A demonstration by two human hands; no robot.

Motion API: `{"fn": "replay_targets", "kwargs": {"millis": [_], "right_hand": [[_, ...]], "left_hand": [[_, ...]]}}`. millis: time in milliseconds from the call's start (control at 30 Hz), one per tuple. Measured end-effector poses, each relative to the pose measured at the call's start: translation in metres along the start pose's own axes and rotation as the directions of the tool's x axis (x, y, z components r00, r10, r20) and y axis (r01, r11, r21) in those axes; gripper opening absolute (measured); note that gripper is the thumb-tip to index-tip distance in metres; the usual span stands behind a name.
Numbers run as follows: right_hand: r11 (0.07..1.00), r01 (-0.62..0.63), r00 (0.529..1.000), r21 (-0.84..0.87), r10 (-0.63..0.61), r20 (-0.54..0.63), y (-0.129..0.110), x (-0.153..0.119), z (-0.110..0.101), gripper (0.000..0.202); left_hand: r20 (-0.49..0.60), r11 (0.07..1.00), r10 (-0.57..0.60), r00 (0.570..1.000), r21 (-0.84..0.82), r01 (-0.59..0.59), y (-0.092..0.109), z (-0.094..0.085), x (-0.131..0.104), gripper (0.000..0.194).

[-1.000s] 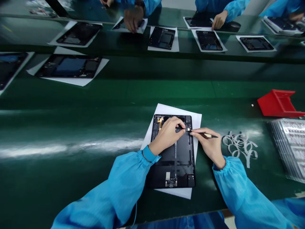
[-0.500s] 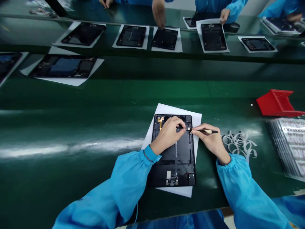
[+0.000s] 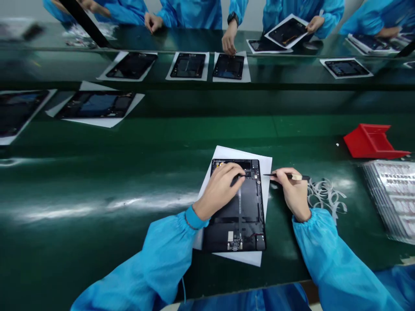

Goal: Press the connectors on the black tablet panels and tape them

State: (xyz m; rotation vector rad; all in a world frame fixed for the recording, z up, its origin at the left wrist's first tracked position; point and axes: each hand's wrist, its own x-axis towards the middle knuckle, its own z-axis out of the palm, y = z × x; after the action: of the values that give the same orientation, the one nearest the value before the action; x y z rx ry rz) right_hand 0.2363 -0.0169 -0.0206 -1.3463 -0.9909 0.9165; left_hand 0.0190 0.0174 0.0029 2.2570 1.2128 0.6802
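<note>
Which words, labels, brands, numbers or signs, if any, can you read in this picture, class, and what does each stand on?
None can be read.
Narrow grey strip down the open black tablet: pale marks, too small to read.
Stacked clear plastic trays: any print too small to read.
Slim black pointed tool in the right hand: pale patch, no legible text.

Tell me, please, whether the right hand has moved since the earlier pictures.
Yes; the right hand has moved right, away from the open tablet, its pointed tool now clear of the tablet's edge.
</note>
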Motion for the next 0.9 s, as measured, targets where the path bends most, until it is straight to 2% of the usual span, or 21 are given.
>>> {"fn": "replay_targets", "kwargs": {"millis": [100, 167, 300, 367, 433, 467, 500, 567, 633, 667, 700, 767, 833, 900], "right_hand": [[0.997, -0.003, 1.000, 0.083, 0.004, -0.013, -0.003, -0.003, 0.001, 0.041], [0.999, 0.026, 0.999, 0.018, -0.026, -0.037, -0.006, -0.004, 0.000, 0.048], [0.977, 0.158, 0.983, -0.141, -0.169, -0.074, -0.016, -0.006, -0.002, 0.046], [0.961, 0.190, 0.980, -0.200, -0.197, -0.018, -0.023, -0.012, -0.001, 0.042], [0.942, 0.199, 0.977, -0.271, -0.168, 0.134, -0.031, -0.026, 0.005, 0.036], [0.928, 0.212, 0.961, -0.305, -0.141, 0.239, -0.035, -0.036, 0.009, 0.032], [0.914, 0.240, 0.925, -0.328, -0.113, 0.362, -0.037, -0.048, 0.013, 0.030], [0.881, 0.337, 0.818, -0.331, -0.100, 0.567, -0.040, -0.072, 0.024, 0.033], [0.840, 0.449, 0.731, -0.304, -0.151, 0.665, -0.039, -0.091, 0.034, 0.032], [0.823, 0.487, 0.718, -0.293, -0.185, 0.671, -0.037, -0.097, 0.037, 0.029], [0.813, 0.503, 0.730, -0.293, -0.218, 0.647, -0.035, -0.099, 0.039, 0.026], [0.818, 0.469, 0.807, -0.333, -0.243, 0.539, -0.032, -0.095, 0.040, 0.022], [0.839, 0.381, 0.889, -0.389, -0.216, 0.405, -0.031, -0.081, 0.035, 0.022], [0.857, 0.308, 0.932, -0.413, -0.185, 0.311, -0.030, -0.065, 0.028, 0.021]], "left_hand": [[-0.048, 0.995, -0.045, 0.998, 0.085, 0.049, -0.009, -0.001, -0.011, 0.015], [-0.051, 0.996, -0.051, 0.997, 0.077, 0.055, -0.014, 0.002, -0.012, 0.016], [-0.039, 0.997, -0.071, 0.997, -0.047, 0.069, -0.014, 0.005, -0.006, 0.003], [-0.053, 0.991, -0.072, 0.996, -0.118, 0.066, -0.007, 0.001, -0.006, 0.004], [-0.092, 0.985, -0.053, 0.994, -0.171, 0.036, 0.004, -0.006, -0.017, 0.006], [-0.128, 0.982, -0.034, 0.991, -0.188, 0.009, 0.011, -0.010, -0.026, 0.005], [-0.173, 0.980, -0.008, 0.985, -0.198, -0.027, 0.019, -0.013, -0.039, 0.005], [-0.261, 0.973, 0.049, 0.964, -0.206, -0.105, 0.033, -0.018, -0.071, 0.010], [-0.297, 0.961, 0.089, 0.951, -0.226, -0.161, 0.045, -0.021, -0.104, 0.016], [-0.291, 0.955, 0.095, 0.952, -0.243, -0.170, 0.049, -0.022, -0.118, 0.017], [-0.280, 0.953, 0.082, 0.956, -0.258, -0.157, 0.051, -0.023, -0.128, 0.017], [-0.253, 0.962, 0.002, 0.967, -0.265, -0.071, 0.052, -0.024, -0.136, 0.013], [-0.222, 0.971, -0.101, 0.970, -0.233, 0.048, 0.045, -0.024, -0.123, 0.006], [-0.181, 0.978, -0.139, 0.974, -0.177, 0.107, 0.033, -0.022, -0.093, 0.007]]}}
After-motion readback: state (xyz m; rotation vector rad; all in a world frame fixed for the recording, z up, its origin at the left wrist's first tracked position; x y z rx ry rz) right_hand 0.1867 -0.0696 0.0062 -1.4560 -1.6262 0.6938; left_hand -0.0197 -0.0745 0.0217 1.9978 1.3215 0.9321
